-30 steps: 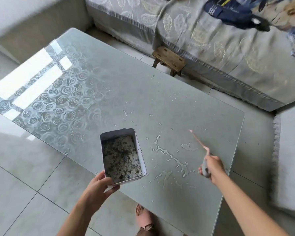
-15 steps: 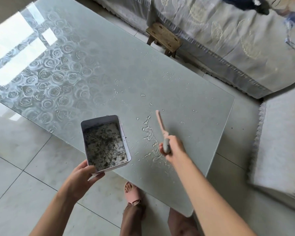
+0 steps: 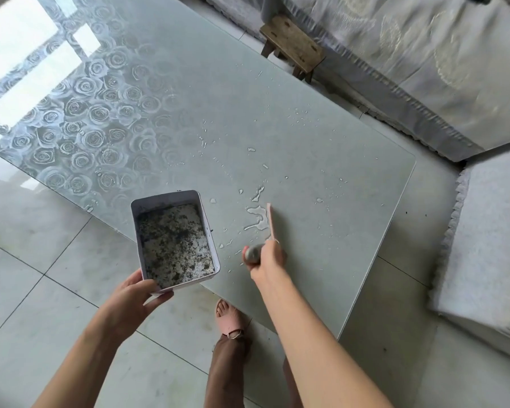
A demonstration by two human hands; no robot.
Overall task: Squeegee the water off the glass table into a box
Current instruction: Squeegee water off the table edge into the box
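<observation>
The frosted glass table with a rose pattern on its left half carries scattered drops and a small puddle of water near its front edge. My right hand grips the grey handle of a squeegee whose pinkish blade stands on the glass just right of the puddle. My left hand holds the near end of a white rectangular box at the table's front edge, left of the puddle; its bottom is speckled with dark wet debris.
A small wooden stool stands beyond the table's far edge, against a sofa with a grey cover. A pale cushioned seat lies to the right. My sandalled foot is on the tiled floor below the table edge.
My right hand has dragged the squeegee leftward across the glass, sweeping the water into a puddle closer to the box. The box stays at the table's front edge in my left hand.
</observation>
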